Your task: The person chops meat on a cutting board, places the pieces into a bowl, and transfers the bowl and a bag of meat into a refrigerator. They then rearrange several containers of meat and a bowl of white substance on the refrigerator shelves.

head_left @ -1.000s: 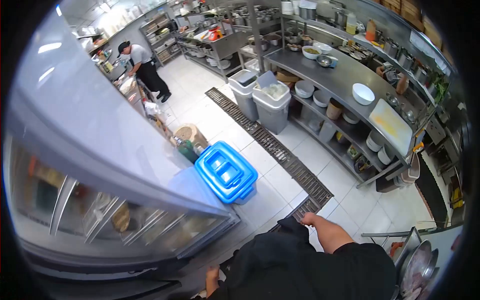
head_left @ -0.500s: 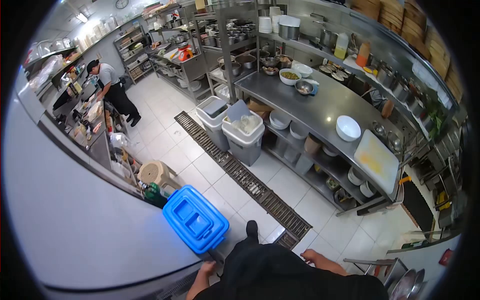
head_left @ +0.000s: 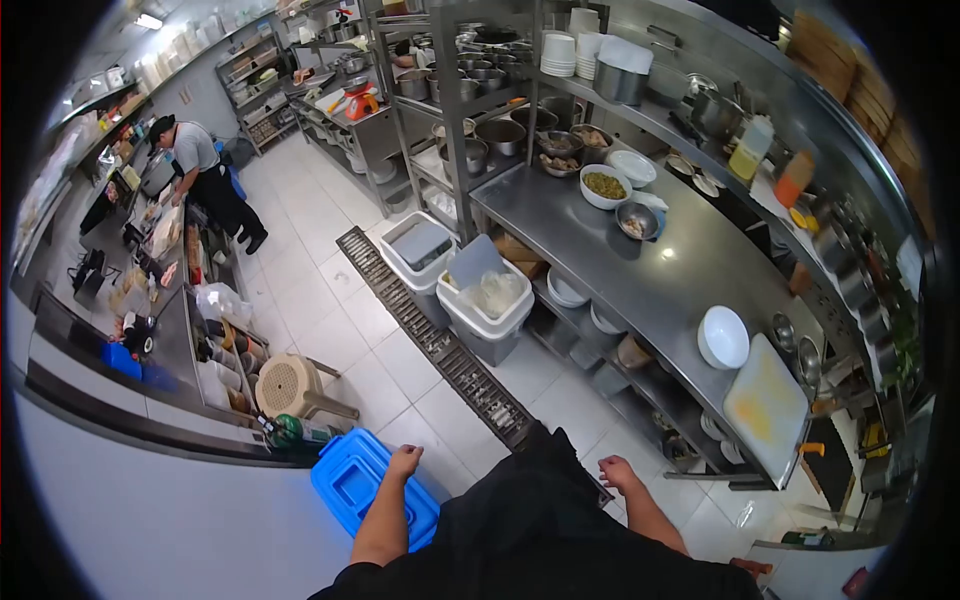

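My left hand point(head_left: 404, 461) hangs in front of me with its fingers curled in, and nothing shows in it. Its forearm passes above a blue lidded plastic box point(head_left: 345, 482) on the floor at my left, hiding part of the lid. My right hand point(head_left: 617, 474) is on the other side of my dark clothing, loosely closed, with nothing visible in it. The steel worktable point(head_left: 590, 245) is the nearest furniture to it. On that table are a white bowl point(head_left: 723, 338) and a stained white cutting board point(head_left: 768, 405).
A metal floor drain point(head_left: 440, 345) runs along the tiles ahead. Two grey bins point(head_left: 488, 300) stand against the worktable. A beige stool point(head_left: 290, 385) and green cylinder point(head_left: 288, 431) are at the left. A co-worker point(head_left: 195, 165) bends over the far-left counter.
Both hands have risen in view; the left has swung forward over the blue box. My view has advanced, so the worktable and bins appear closer. The foot seen earlier is hidden.
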`<act>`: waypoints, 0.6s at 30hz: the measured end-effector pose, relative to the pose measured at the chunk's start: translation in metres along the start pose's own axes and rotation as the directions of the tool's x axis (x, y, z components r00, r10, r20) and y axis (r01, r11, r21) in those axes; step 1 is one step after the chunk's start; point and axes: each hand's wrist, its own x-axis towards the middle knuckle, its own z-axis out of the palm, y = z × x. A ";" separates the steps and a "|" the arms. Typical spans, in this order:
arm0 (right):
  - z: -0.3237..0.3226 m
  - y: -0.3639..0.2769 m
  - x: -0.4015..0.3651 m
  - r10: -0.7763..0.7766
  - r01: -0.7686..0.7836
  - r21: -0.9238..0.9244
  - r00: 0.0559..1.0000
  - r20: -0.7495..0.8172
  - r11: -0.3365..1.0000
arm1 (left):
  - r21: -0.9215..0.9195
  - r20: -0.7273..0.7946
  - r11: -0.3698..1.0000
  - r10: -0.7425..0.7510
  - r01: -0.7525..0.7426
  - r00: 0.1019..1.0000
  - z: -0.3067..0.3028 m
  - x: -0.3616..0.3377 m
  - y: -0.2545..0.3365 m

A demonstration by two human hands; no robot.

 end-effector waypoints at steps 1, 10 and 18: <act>0.000 -0.027 0.018 -0.047 0.047 0.014 0.999 0.003 0.999 | -0.038 -0.050 0.999 0.025 -0.027 0.998 0.002 0.011 0.001; -0.022 -0.331 0.175 -0.465 0.478 -0.009 0.859 0.215 0.878 | -0.373 0.278 0.819 -0.348 0.435 0.895 0.035 0.000 -0.006; -0.035 -0.625 0.222 -0.519 0.464 0.233 0.767 0.378 0.855 | 0.022 -0.085 0.984 -0.173 0.175 0.981 0.050 0.060 0.065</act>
